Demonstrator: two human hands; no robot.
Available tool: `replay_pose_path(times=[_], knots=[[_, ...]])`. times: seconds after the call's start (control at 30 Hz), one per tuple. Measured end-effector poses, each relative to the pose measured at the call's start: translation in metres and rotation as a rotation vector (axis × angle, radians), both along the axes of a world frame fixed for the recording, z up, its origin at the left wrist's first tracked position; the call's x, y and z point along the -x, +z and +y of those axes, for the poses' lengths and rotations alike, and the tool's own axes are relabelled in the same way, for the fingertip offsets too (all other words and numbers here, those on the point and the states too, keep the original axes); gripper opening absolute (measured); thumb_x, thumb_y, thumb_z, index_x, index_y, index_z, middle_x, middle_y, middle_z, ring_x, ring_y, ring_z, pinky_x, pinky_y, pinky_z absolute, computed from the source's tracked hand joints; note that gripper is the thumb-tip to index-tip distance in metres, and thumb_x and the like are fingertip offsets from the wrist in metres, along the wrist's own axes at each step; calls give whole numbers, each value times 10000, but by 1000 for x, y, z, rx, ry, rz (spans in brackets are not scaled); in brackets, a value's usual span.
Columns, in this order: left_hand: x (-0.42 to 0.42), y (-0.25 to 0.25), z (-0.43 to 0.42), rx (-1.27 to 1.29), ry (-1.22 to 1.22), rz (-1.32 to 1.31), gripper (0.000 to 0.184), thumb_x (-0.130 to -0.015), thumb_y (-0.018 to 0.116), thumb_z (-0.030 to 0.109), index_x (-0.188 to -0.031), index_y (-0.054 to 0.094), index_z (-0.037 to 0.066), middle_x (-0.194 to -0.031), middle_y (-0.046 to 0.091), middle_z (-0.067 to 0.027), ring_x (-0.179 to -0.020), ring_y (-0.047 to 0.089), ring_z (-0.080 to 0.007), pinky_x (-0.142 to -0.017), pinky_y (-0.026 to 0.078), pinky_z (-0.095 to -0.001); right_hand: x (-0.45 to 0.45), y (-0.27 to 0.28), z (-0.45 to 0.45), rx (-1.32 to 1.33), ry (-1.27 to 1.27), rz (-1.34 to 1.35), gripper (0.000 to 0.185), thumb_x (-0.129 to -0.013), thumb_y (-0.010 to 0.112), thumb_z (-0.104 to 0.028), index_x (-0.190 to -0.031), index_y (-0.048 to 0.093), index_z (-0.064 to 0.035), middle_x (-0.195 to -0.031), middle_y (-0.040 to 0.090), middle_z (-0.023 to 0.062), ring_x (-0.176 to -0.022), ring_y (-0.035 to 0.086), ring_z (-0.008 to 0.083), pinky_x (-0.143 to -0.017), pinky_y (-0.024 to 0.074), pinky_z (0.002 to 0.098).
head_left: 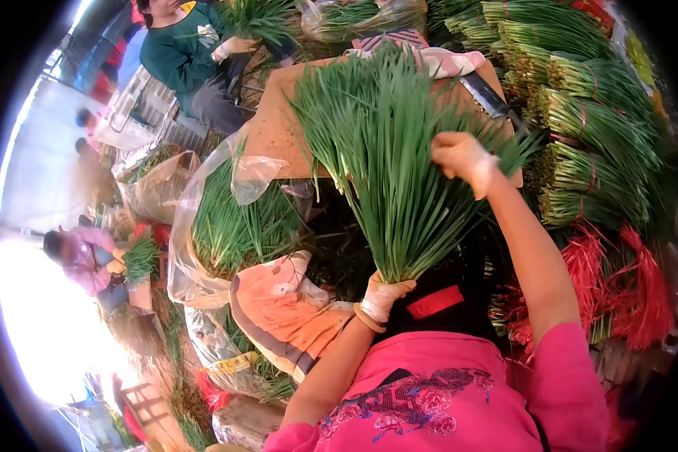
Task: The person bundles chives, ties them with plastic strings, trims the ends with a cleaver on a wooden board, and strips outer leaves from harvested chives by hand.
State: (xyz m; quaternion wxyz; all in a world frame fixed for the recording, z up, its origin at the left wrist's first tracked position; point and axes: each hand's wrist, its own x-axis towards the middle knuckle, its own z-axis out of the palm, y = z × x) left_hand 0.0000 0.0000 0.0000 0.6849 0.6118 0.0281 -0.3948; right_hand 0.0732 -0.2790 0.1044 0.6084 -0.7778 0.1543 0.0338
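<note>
A large fanned bunch of long green leafy stalks [395, 158] spreads up over a brown board [275, 124]. My left hand [385, 296], in a pale glove, is wrapped round the base of the bunch, close to my body. At the right edge of the leaves is my right hand [463, 160], also gloved, with its fingers curled in; whether it pinches any leaf is too small to tell. A wide-bladed knife [484, 94] lies at the board's upper right, beside a pink and white cloth [453, 62].
Tied green bundles [580, 113] are stacked at the right, above red ties [640, 294]. An open plastic bag of loose stalks [241, 218] stands left of the board. One person [184, 68] sits at the upper left holding stalks; another [87, 260] sits far left.
</note>
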Motion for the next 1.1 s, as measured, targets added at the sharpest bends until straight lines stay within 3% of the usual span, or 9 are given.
replay_pose_path(times=[0.1,0.2,0.23,0.33,0.43,0.63,0.77,0.83,1.1], knots=[[7,-1,-4,72,16,44,162,-703,723,23,-846,648,37,-676,630,-45,-520,535,-101,-467,384,-201,46,40,-25,-420,-120,-421,199,-869,572,-210,-919,655,-36,-634,442,-59,-495,322,30,-447,205,196],[5,1,6,47,0,79,163,-694,725,25,-838,647,29,-668,627,-50,-520,538,-100,-458,376,-201,78,67,-36,-926,-544,-723,129,-939,444,-101,-1018,529,-44,-651,436,-38,-490,349,60,-465,325,188],[7,0,7,46,9,100,166,-693,725,27,-839,646,27,-666,627,-52,-521,540,-100,-456,374,-201,88,76,-59,-1059,267,-915,89,-934,448,-79,-997,501,-48,-686,525,-5,-516,422,77,-489,346,165],[8,-10,8,63,5,130,177,-689,725,25,-848,645,24,-668,627,-57,-525,547,-104,-458,381,-202,91,89,-59,185,293,-1187,131,-913,488,-113,-859,578,-36,-611,564,19,-428,436,82,-426,321,165],[10,-10,5,136,45,126,194,-684,727,19,-859,644,20,-675,629,-60,-527,554,-111,-466,397,-204,112,104,-4,-305,-190,-279,194,-886,540,-171,-872,660,-20,-646,591,5,-526,492,52,-452,349,197],[11,-8,7,83,25,86,207,-683,725,6,-873,643,14,-683,629,-63,-539,557,-123,-482,413,-209,83,85,11,281,59,-604,253,-878,572,-200,-966,666,17,-731,610,34,-598,544,91,-561,445,225],[10,-7,8,123,33,67,190,-695,718,1,-869,643,8,-684,628,-62,-534,542,-121,-483,401,-214,85,98,38,197,126,-157,217,-868,597,-236,-921,678,-42,-772,632,53,-618,589,131,-601,479,268],[11,-7,7,92,44,48,177,-699,712,-3,-862,644,8,-682,625,-56,-530,532,-118,-483,395,-216,80,66,48,645,327,-497,262,-880,569,-298,-942,675,-66,-852,658,73,-739,638,219,-663,505,323],[13,-4,6,27,54,6,181,-695,716,-24,-859,652,20,-700,627,-35,-537,524,-98,-486,396,-210,57,30,57,1019,372,-113,256,-849,580,-324,-983,636,-113,-808,647,89,-776,629,296,-657,500,383]])
